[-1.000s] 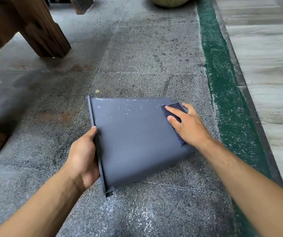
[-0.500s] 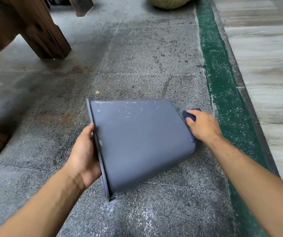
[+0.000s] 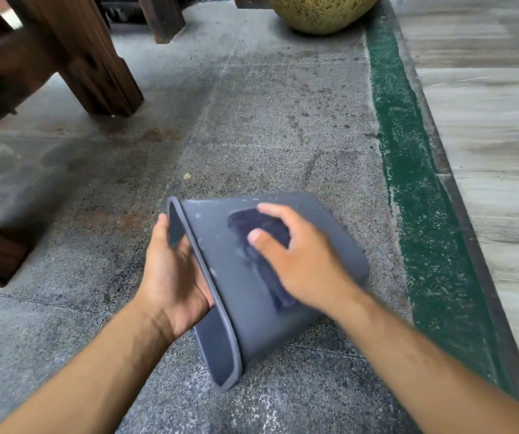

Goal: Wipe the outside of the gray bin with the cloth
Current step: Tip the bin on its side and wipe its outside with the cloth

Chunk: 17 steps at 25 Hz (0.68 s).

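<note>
Right hand (image 3: pixel 306 261) presses cloth (image 3: pixel 253 225) on tipped gray bin (image 3: pixel 233 314).

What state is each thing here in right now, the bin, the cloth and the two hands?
gray bin: lying on its side on the floor, opening toward the person's left, pale scuffs near the far edge.
cloth: bunched, pressed flat against the bin's upper side.
right hand: spread over the cloth, blurred.
left hand: gripping the bin's rim, fingers inside the opening.
</note>
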{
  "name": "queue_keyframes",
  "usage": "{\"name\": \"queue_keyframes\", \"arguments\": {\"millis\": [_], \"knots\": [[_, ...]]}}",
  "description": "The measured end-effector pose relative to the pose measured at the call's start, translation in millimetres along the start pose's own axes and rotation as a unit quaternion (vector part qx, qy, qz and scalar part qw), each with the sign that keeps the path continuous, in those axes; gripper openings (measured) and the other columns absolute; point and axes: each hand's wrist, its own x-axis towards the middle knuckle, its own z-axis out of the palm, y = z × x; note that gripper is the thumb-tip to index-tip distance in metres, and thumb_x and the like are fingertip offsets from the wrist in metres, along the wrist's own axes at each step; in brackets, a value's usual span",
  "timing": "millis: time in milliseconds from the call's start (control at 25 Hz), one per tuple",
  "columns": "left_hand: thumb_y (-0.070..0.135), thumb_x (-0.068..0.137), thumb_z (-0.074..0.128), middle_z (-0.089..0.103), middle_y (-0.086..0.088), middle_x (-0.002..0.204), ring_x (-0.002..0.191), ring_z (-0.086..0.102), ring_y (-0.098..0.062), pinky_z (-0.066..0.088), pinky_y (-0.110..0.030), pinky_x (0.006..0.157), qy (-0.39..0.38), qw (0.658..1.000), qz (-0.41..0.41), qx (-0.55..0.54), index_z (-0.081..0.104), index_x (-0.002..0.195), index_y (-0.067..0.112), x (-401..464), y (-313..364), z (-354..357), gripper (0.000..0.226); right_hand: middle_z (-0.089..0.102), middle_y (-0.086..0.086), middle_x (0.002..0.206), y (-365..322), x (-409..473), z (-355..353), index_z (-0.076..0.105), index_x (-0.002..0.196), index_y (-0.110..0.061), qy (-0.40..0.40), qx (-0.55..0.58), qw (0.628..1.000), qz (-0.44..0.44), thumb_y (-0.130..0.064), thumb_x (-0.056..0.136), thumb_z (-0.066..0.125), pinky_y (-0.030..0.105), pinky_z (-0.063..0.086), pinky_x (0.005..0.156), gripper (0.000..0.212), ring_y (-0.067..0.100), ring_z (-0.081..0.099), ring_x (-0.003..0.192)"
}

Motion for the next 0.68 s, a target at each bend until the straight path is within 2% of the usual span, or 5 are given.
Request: {"name": "queue_keyframes", "arguments": {"millis": [120,280,360,480,680], "knots": [[0.077,0.09,0.03,0.072,-0.025,0.121,0.099,0.075,-0.036,0.062,-0.053,0.078,-0.011,1.0,-0.002,-0.01,0.074,0.119,0.006,0,-2,5,0.088,0.066,-0.009,0.13,-19,-19,30,0.052,0.139,-0.034,-0.034,-0.063,0.997,-0.022,-0.044,0.093,0.061,0.031,0.047,0.103,0.048,0.012,0.061,0.118],[0.079,0.088,0.031,0.061,-0.02,0.14,0.121,0.065,-0.031,0.056,-0.05,0.092,-0.009,0.999,-0.021,-0.027,0.058,0.141,0.007,-2,-9,6,0.093,0.062,-0.003,0.132,-30,-20,45,0.05,0.137,-0.033,0.013,-0.118,0.992,-0.045,-0.041,0.096,0.055,0.038,0.046,0.101,0.043,0.022,0.056,0.12],[0.08,0.086,0.033,0.062,-0.016,0.141,0.124,0.063,-0.029,0.052,-0.052,0.096,-0.019,0.999,-0.035,-0.025,0.059,0.14,0.013,-4,-14,7,0.091,0.061,-0.002,0.131,-32,-14,50,0.05,0.136,-0.032,0.027,-0.12,0.991,-0.052,-0.04,0.096,0.055,0.04,0.047,0.099,0.042,0.024,0.058,0.118],[0.081,0.084,0.034,0.065,-0.013,0.138,0.12,0.066,-0.028,0.052,-0.05,0.096,-0.042,0.998,-0.046,-0.031,0.065,0.135,0.019,-6,-18,9,0.086,0.06,-0.001,0.133,-30,0,50,0.048,0.139,-0.033,0.048,-0.135,0.989,-0.033,-0.041,0.097,0.053,0.042,0.048,0.097,0.043,0.026,0.058,0.118],[0.083,0.085,0.03,0.067,-0.012,0.137,0.125,0.064,-0.029,0.046,-0.047,0.108,-0.067,0.997,-0.044,-0.009,0.065,0.135,0.023,-9,-24,17,0.086,0.055,0.0,0.135,-27,8,48,0.045,0.14,-0.033,0.07,-0.18,0.981,-0.025,-0.04,0.098,0.051,0.045,0.05,0.092,0.043,0.032,0.06,0.114]]}}
